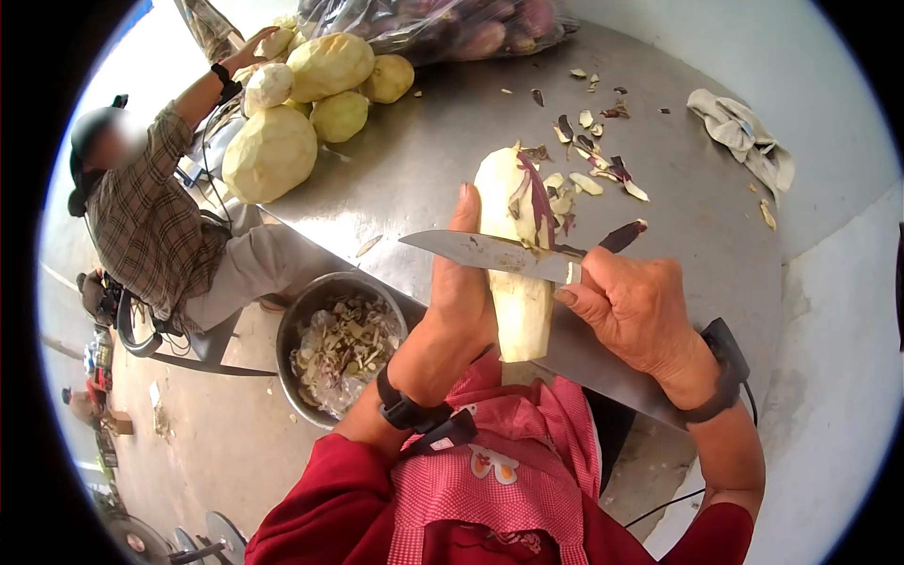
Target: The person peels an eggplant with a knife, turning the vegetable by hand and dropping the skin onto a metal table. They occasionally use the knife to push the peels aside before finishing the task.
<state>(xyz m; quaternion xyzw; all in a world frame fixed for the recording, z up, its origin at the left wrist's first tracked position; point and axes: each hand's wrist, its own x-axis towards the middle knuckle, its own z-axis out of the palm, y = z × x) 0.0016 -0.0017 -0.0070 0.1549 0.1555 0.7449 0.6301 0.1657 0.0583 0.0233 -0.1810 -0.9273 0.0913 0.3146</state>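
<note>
My left hand [459, 292] is closed around the left side of a long, pale, mostly peeled sweet potato [523, 325], its thumb pointing up and its fingers partly hidden behind. Strips of purple skin [537, 200] hang on the sweet potato's upper part. My right hand [633, 306] grips the handle of a knife [494, 252], whose blade lies across the sweet potato with the tip pointing left. Purple and pale peelings [589, 184] are scattered on the metal table [424, 169] just beyond.
Peeled sweet potatoes [270, 155] are piled at the table's left end, near a clear plastic bag [452, 33] of purple-skinned ones. A metal bowl [282, 363] of peelings stands below the left edge. A cloth [739, 137] lies by the right wall. A person [151, 212] sits at left, reaching toward the pile.
</note>
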